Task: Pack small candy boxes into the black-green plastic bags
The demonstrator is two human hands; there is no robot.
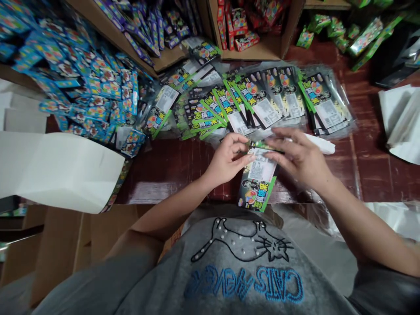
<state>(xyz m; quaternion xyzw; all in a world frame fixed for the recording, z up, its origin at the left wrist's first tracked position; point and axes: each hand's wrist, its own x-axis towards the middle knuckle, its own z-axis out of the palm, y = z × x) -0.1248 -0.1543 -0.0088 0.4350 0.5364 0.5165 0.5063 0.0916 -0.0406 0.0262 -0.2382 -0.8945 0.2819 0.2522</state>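
A black and green printed candy packet [257,190] with a white label is held in front of me at the table's near edge, its long side slanting toward my body. My left hand [228,158] pinches its upper left edge, thumb over the label. At the upper right corner, my right hand [300,159] has its thumb and fingers closed on the packet; its fingers are slightly blurred. Just beyond both hands, a row of similar packets [259,98] in clear plastic lies overlapped across the table. Whether anything is inside the held packet cannot be made out.
Small blue boxes [105,87] are heaped at the left, beside a white curved card piece [62,168]. Cardboard cartons at the back hold purple boxes [149,26] and red boxes [238,22]. Green boxes [337,28] lie back right, with white paper [405,116] at the right edge.
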